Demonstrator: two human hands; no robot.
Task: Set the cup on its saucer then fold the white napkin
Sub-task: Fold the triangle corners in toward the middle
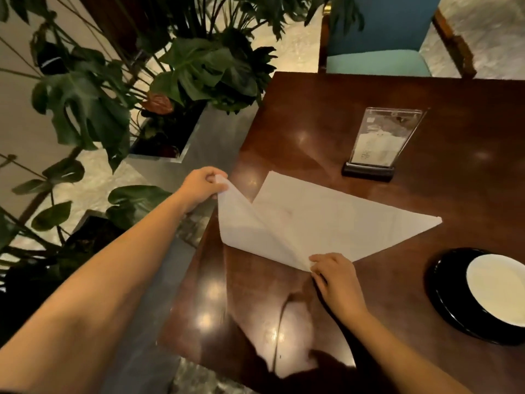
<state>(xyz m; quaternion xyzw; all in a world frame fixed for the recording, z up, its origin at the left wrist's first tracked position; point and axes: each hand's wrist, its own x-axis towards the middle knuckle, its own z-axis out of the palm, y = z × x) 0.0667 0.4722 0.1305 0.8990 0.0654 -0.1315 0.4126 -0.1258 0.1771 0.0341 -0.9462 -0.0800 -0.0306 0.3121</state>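
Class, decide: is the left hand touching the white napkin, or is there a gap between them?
Touching. The head view shows the left hand pinching one corner of the white napkin, and that corner is lifted off the wood.

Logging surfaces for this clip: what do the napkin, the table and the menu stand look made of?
Napkin: likely white cloth, matte; it drapes softly from the left hand, though paper is possible. Table: dark wood or veneer, glossy; lamp glints and grain show. Menu stand: clear acrylic or glass on a black base.
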